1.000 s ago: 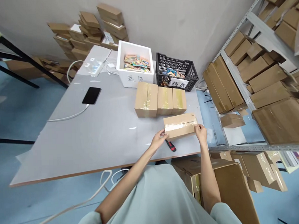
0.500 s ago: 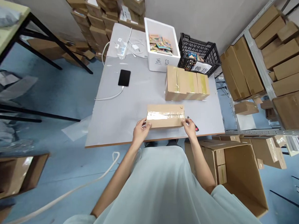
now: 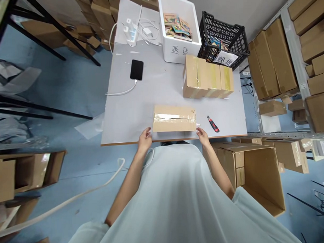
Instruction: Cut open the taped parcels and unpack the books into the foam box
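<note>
A taped cardboard box (image 3: pixel 174 118) lies on the table (image 3: pixel 122 123) close to its front edge, with shiny clear tape along its top. Just off the box's near left corner is my left hand (image 3: pixel 145 139), its fingers apart and nothing in them. My right hand (image 3: pixel 203 135) is by the near right corner, fingers loosely extended and holding nothing. To the right of the box, a red and black utility knife (image 3: pixel 213 124) rests on the tabletop.
Several taped boxes (image 3: pixel 207 77) stand at the back right, before a white foam bin (image 3: pixel 180 46) and a black crate (image 3: pixel 223 39). A phone (image 3: pixel 136 70) on a cable and a power strip (image 3: pixel 132 32) are at left. A large open carton (image 3: pixel 262 178) stands right of me.
Both hands have let go of the box and drawn back toward me, a little outward. The box now lies on the table. The utility knife shows fully, and the view has shifted.
</note>
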Demonstrator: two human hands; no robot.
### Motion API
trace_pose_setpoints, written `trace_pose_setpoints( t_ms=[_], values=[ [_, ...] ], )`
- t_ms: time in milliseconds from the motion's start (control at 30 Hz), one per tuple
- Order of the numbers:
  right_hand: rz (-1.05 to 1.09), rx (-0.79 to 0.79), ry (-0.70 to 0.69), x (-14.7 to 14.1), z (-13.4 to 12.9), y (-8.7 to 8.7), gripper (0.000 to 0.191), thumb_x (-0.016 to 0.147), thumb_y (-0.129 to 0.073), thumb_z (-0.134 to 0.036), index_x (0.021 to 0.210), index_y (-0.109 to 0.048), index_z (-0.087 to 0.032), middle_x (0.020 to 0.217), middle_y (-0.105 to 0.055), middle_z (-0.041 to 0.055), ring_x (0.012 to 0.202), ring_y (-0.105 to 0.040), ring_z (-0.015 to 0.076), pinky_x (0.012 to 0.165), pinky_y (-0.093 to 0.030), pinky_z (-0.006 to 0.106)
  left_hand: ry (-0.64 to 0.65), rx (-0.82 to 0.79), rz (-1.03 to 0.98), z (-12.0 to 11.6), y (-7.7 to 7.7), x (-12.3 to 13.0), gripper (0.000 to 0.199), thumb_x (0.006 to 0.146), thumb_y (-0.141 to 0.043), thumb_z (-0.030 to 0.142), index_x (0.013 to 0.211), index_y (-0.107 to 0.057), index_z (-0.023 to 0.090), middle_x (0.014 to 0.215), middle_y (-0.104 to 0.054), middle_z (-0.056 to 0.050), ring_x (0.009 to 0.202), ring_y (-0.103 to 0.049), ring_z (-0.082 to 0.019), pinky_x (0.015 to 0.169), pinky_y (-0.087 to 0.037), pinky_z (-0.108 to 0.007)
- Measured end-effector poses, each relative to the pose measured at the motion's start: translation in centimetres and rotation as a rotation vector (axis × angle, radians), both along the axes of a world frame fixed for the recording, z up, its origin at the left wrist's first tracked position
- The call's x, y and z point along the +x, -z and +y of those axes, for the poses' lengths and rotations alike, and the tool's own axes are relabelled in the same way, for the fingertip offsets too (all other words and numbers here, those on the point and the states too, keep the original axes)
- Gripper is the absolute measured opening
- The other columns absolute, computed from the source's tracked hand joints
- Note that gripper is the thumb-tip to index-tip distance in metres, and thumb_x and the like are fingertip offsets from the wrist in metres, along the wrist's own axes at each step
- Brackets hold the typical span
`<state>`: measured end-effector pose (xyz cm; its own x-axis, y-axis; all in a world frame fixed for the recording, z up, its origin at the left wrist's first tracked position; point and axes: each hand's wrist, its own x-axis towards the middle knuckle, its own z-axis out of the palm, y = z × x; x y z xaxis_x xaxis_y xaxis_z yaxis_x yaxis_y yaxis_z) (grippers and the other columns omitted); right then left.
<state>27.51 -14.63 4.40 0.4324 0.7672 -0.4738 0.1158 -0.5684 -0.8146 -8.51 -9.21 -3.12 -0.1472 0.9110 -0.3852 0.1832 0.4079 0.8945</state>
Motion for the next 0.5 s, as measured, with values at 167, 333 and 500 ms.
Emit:
trace_pose_setpoints(
  t_ms=[167,333,500],
  values=[
    [0.114,-0.019,-0.037,-0.5,0.4,1.3,0.085,0.086,-0.086,-0.045,0.163,-0.065,-0.016,0.156,-0.078,0.0218,0.156,-0.069,0.0362,0.134,-0.05,0.061,-0.05,-0.116,0.036,0.0,-0.3,1.2,0.08,0.077,-0.08,0.018,0.156,-0.066,0.02,0.139,-0.08,-0.018,0.143,-0.074,-0.039,0.126,-0.058,-0.063],
    [0.139,0.134,-0.086,0.9,1.0,0.8,0.091,0.09,-0.085,-0.053,0.168,-0.058,-0.015,0.158,-0.077,0.0214,0.16,-0.066,0.0362,0.141,-0.042,0.063,-0.076,-0.031,0.047,1.5,-2.8,1.7,0.086,0.086,-0.078,0.019,0.169,-0.056,0.019,0.145,-0.079,-0.016,0.145,-0.073,-0.03,0.131,-0.055,-0.051],
    [0.153,0.242,-0.119,3.1,3.2,0.1,0.083,0.096,-0.08,-0.053,0.167,-0.06,-0.014,0.163,-0.073,0.0216,0.163,-0.062,0.0363,0.141,-0.042,0.062,-0.074,0.029,0.035,4.0,-4.8,3.7,0.082,0.088,-0.079,0.022,0.168,-0.061,0.014,0.152,-0.077,-0.02,0.148,-0.072,-0.033,0.131,-0.055,-0.05]
  ],
)
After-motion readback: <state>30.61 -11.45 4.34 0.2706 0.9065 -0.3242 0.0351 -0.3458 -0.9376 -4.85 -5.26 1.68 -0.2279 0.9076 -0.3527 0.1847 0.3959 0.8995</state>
